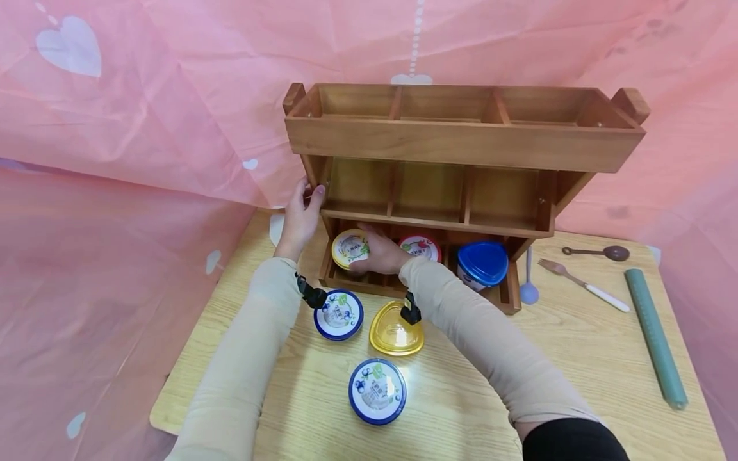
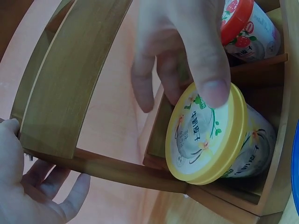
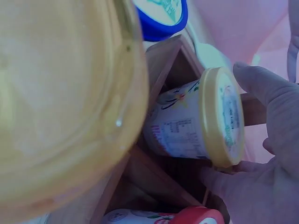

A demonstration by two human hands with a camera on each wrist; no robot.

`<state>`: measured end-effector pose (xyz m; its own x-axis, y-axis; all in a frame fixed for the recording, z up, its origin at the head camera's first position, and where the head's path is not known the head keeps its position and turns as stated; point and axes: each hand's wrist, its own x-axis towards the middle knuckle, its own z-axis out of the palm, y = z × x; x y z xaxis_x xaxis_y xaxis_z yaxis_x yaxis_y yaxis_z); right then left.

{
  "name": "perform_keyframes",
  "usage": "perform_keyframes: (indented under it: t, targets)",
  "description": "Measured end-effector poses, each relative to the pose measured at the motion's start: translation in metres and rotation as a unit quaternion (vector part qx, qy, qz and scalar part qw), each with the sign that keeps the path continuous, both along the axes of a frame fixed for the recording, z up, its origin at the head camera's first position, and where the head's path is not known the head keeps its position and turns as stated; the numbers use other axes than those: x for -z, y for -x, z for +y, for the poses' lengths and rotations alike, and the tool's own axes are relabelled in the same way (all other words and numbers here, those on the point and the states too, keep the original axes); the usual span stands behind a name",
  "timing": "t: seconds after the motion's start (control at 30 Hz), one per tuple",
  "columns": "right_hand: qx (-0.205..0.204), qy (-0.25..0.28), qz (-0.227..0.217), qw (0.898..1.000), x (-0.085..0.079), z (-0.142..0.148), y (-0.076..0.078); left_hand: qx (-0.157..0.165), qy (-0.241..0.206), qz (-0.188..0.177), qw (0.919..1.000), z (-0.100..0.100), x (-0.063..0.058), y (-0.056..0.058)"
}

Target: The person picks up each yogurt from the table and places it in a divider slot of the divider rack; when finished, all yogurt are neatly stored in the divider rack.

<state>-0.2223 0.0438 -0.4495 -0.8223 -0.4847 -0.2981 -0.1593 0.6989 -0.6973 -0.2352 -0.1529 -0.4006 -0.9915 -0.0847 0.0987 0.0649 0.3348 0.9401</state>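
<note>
In the head view my left hand (image 1: 301, 214) grips the left side of the brown wooden rack (image 1: 455, 144). The left wrist view has its thumb and fingers on either side of the wooden side piece. My right hand (image 1: 383, 253) reaches into the bottom tier, beside a white tub with a yellow lid (image 1: 348, 248). That yellow-lidded tub (image 2: 210, 135) leans tilted in its compartment. The right hand's thumb overlaps the lid, while its other fingers extend loosely past the rim. A red-lidded tub (image 1: 421, 246) stands in the neighbouring compartment, partly hidden by the right hand.
A blue-lidded tub (image 1: 483, 264) occupies the bottom tier's right end. Before the rack lie two round blue-rimmed tubs (image 1: 339, 314) and a yellow triangular-lidded container (image 1: 396, 328). To the right are a lilac spoon (image 1: 528, 292), a fork (image 1: 582, 285), a brown spoon (image 1: 599, 252) and a green roll (image 1: 656, 337).
</note>
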Motion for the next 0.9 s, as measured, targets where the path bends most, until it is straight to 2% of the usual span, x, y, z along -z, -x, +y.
perform_keyframes:
  t: [0.27,0.6,0.9]
  targets:
    - [-0.025,0.042,0.03,0.998,-0.015,0.017,-0.015,0.006,-0.004,0.0,1.0,0.0,-0.001,0.0]
    - [-0.035,0.131,0.028,0.99,-0.03,0.049,-0.052,0.006,-0.003,0.0,1.0,0.001,-0.001,0.0]
    - [-0.052,0.146,0.057,0.986,-0.039,0.071,-0.081,0.006,-0.002,0.003,1.0,0.0,-0.001,0.0]
